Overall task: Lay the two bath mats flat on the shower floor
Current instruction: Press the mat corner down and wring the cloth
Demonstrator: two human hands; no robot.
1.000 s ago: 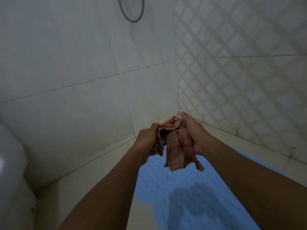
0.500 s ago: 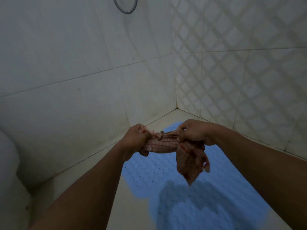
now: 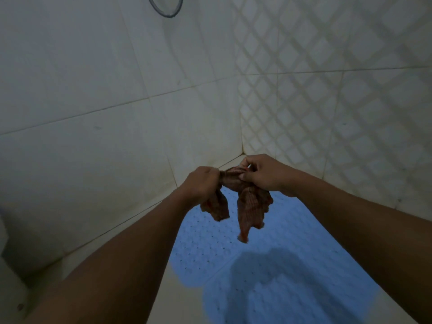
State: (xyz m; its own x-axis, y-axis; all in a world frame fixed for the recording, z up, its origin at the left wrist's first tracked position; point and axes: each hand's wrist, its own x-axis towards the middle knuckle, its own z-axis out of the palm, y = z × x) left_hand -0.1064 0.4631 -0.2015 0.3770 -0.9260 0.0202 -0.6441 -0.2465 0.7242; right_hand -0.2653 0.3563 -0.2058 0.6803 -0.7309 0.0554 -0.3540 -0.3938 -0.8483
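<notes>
Two blue perforated bath mats lie flat on the shower floor: the far mat reaches toward the corner, and the near mat overlaps its front edge. Above them both hands hold a bunched reddish-brown checked cloth. My left hand grips one end in a fist, with a short tail hanging below it. My right hand pinches the other end, and a longer tail hangs down from there. The cloth is twisted tight between the two hands.
Pale tiled walls meet in a corner just beyond my hands. A grey hose loop hangs on the left wall at the top. Bare cream floor shows left of the mats. A white fixture edge sits at far left.
My hands have come closer together and the cloth between them is bunched tighter. The hanging tails have shifted, one now dropping from each hand. The camera has tilted slightly.
</notes>
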